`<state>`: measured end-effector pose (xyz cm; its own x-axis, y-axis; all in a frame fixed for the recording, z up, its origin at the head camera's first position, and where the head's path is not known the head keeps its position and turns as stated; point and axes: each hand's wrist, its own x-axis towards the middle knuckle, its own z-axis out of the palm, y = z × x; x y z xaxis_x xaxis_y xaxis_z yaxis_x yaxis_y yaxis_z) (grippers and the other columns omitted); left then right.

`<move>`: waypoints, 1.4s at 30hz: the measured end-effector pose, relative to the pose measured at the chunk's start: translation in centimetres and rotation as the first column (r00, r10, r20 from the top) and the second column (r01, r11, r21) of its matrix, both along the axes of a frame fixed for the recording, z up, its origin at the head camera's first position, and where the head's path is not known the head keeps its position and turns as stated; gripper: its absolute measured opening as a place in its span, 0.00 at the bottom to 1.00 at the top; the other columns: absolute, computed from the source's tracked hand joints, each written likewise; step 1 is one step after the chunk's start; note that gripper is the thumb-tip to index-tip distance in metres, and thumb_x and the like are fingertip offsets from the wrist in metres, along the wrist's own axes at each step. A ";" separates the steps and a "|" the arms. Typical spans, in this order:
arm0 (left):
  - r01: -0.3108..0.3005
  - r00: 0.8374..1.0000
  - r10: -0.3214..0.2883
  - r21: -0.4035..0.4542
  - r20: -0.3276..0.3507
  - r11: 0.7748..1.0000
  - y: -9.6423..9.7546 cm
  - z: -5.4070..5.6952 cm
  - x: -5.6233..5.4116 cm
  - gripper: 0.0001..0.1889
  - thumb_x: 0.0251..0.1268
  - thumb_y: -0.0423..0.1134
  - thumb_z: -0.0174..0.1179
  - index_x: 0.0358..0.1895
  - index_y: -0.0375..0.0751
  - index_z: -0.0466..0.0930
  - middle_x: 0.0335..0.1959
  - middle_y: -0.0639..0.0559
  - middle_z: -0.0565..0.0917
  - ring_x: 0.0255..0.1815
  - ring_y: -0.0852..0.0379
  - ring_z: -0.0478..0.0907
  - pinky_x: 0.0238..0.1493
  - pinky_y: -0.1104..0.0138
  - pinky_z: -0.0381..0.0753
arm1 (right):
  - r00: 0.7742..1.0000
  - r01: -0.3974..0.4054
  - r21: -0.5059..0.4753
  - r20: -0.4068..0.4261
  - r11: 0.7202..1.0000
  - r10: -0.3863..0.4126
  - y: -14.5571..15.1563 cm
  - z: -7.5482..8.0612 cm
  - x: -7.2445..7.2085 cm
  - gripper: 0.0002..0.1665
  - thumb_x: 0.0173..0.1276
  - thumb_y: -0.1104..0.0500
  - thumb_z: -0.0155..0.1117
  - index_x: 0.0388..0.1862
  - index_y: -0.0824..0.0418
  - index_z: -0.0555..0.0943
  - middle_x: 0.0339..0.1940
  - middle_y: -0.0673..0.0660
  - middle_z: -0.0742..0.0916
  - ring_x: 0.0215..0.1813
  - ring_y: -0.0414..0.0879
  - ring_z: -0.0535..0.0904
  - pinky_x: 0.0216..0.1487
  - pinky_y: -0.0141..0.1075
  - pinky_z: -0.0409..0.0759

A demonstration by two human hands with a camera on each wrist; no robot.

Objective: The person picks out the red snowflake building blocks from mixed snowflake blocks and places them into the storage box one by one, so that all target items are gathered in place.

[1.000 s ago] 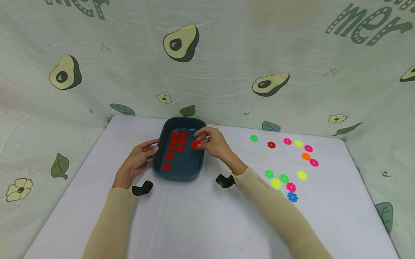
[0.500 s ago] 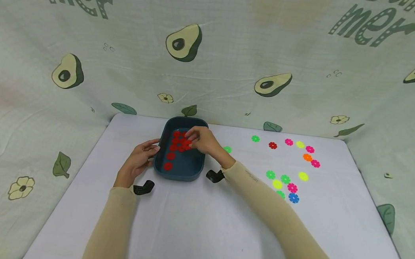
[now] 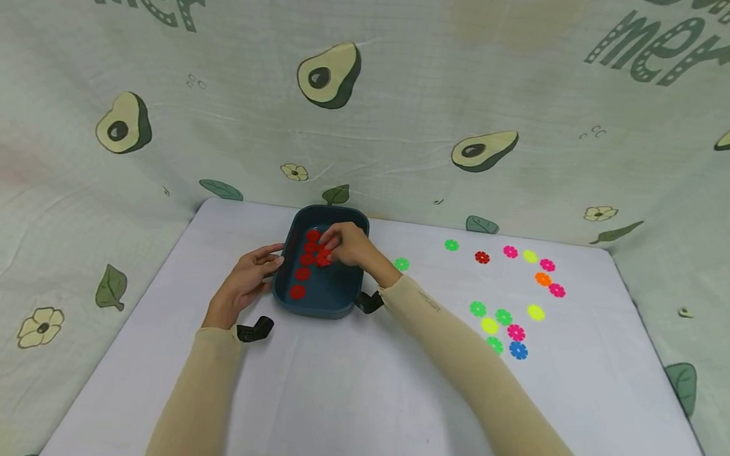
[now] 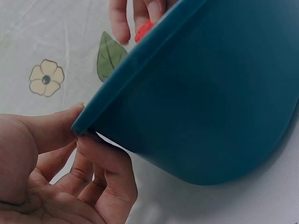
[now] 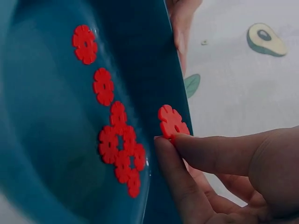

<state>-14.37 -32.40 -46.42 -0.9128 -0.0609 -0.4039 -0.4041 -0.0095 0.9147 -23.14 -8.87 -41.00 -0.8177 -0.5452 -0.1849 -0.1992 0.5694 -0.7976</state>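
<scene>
In the head view, a dark blue rectangular tray [image 3: 319, 311] stands at the back left of the table. My left hand [image 3: 245, 280] holds its left side; the left wrist view shows thumb and index finger pinching the rim. Over the inside of the tray, my right hand [image 3: 353, 247] pinches a red notched plastic disc [image 5: 172, 120] between thumb and index finger. Several more red notched discs [image 5: 103, 87] lie flat on the tray floor, some touching one another. Fingers of the right hand hide part of the cluster in the head view.
Loose notched discs lie on the white table [image 3: 330, 393] to the right: a green disc [image 3: 402, 264] near the tray, a dark red disc [image 3: 482, 257], a blue disc [image 3: 518, 350], and several pink, yellow, green and orange ones. A patterned cloth [image 3: 395, 153] hangs behind.
My right hand has moved left from the tray's right side to over the red cluster, carrying the red disc. A green disc beside the tray has come into view. The left hand keeps its place.
</scene>
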 end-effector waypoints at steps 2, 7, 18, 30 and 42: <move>-0.001 1.000 0.001 0.000 0.002 1.000 0.0 0.0 0.0 0.29 0.84 0.38 0.56 0.83 0.44 0.63 0.51 0.57 0.74 0.42 0.62 0.75 0.35 0.71 0.71 | 1.000 0.004 0.020 0.013 1.000 -0.005 -0.3 -0.1 -0.1 0.21 0.63 0.79 0.71 0.54 0.65 0.87 0.43 0.61 0.88 0.45 0.52 0.83 0.40 0.34 0.79; -0.006 1.000 0.006 0.009 0.003 1.000 0.0 -0.1 -0.1 0.29 0.84 0.37 0.56 0.82 0.43 0.64 0.50 0.57 0.74 0.42 0.62 0.75 0.36 0.71 0.71 | 0.999 0.024 0.073 0.047 0.997 -0.028 -1.1 -0.3 -0.5 0.21 0.63 0.78 0.71 0.53 0.64 0.87 0.42 0.59 0.88 0.42 0.50 0.82 0.39 0.34 0.80; -0.007 1.000 0.007 -0.004 0.009 1.000 0.1 0.0 -0.2 0.27 0.85 0.37 0.55 0.82 0.43 0.64 0.51 0.56 0.73 0.44 0.61 0.74 0.37 0.70 0.71 | 0.995 0.069 0.124 0.058 0.990 -0.077 -2.0 -0.9 -1.4 0.20 0.60 0.78 0.74 0.49 0.63 0.89 0.36 0.57 0.88 0.35 0.46 0.80 0.36 0.32 0.78; -0.020 1.000 0.020 0.010 0.014 1.000 0.3 0.1 -0.3 0.28 0.84 0.36 0.55 0.82 0.43 0.64 0.51 0.57 0.73 0.45 0.61 0.74 0.39 0.70 0.71 | 0.969 0.026 0.078 0.241 0.997 -0.044 -2.6 -2.1 -2.0 0.12 0.68 0.80 0.66 0.49 0.74 0.85 0.31 0.61 0.84 0.30 0.48 0.83 0.46 0.43 0.89; -0.016 1.000 0.016 0.005 0.019 1.000 0.2 0.2 0.0 0.28 0.85 0.36 0.55 0.82 0.44 0.64 0.51 0.56 0.73 0.46 0.60 0.73 0.39 0.70 0.73 | 0.969 0.013 0.114 0.245 0.993 -0.041 -3.2 -2.5 -1.6 0.19 0.58 0.86 0.67 0.46 0.74 0.85 0.30 0.58 0.81 0.27 0.47 0.83 0.42 0.42 0.90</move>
